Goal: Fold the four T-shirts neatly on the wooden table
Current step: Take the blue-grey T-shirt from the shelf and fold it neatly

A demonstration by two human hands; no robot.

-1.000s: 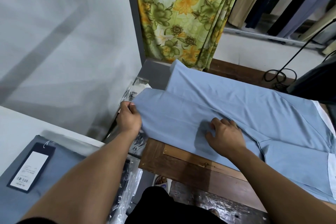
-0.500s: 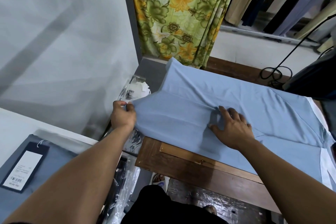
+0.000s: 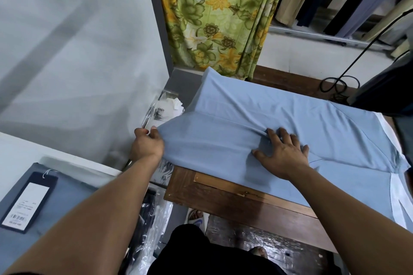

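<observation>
— Where did the light blue T-shirt (image 3: pixel 257 118) lie?
— Over the wooden table (image 3: pixel 223 194). The left hand (image 3: pixel 146 145) pinched its corner past the table's left edge; the right hand (image 3: pixel 281 154) pressed flat on it above the tabletop.

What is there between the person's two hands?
In the head view, only the light blue T-shirt spans from the left hand, which pinches its edge, to the right hand pressing flat on it.

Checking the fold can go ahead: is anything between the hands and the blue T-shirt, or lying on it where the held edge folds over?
Nothing visible. The left hand pinches an edge of the blue T-shirt, the right hand presses flat on it; nothing else lies on the cloth near them.
</observation>
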